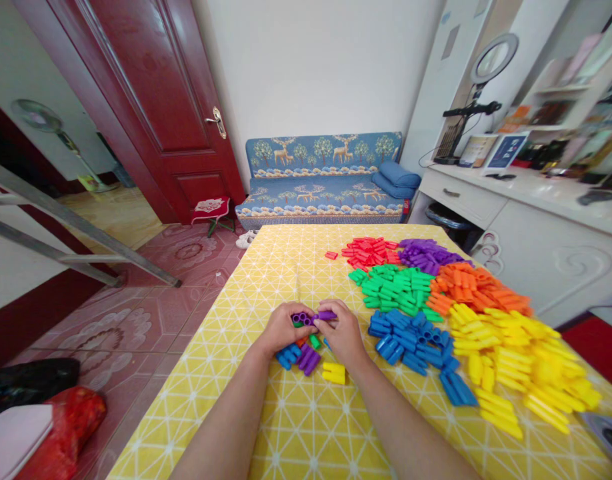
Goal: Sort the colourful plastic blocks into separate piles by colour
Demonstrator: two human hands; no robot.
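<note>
My left hand (281, 328) is closed on a purple plastic tube piece (301, 319) whose round open ends face me. Between the fingers of my right hand (345, 331) is a second purple tube piece (327, 315), touching or very close to the first. Just below my hands lie a blue piece (287, 357), another purple piece (309, 360) and a yellow piece (334, 373). A green piece (315, 341) and a bit of orange show between the hands, partly hidden by the fingers.
To the right are piles of tube pieces: red (370, 252), purple (429, 255), green (396, 289), orange (479, 288), blue (411, 339) and yellow (521, 360). A patterned yellow cloth (226, 400) covers the table. Beyond stand a blue sofa (321, 190) and a white cabinet (536, 247).
</note>
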